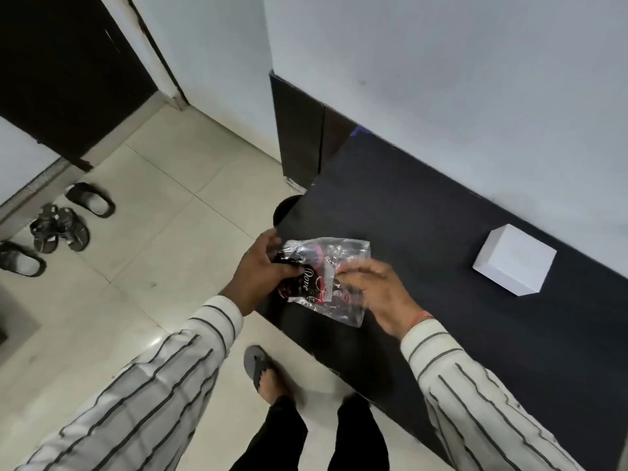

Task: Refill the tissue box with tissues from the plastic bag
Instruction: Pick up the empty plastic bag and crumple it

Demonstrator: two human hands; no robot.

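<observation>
A clear plastic bag (343, 253) with a dark red and black printed pack inside is held over the near left corner of the dark table (441, 232). My left hand (263, 273) grips the bag's left end, fingers curled over the printed pack. At the bag's right side, my right hand (377, 294) pinches the plastic between fingertips and thumb. A plain white tissue box (515, 260) stands on the table to the right, near the wall, apart from both hands. Its opening is not visible.
The table runs along a white wall (441, 79). A dark round bin (283, 209) sits on the tiled floor by the table's left corner. Several sandals (61, 226) lie at the left near a dark door (68, 69). My foot in a grey sandal (258, 365) is below.
</observation>
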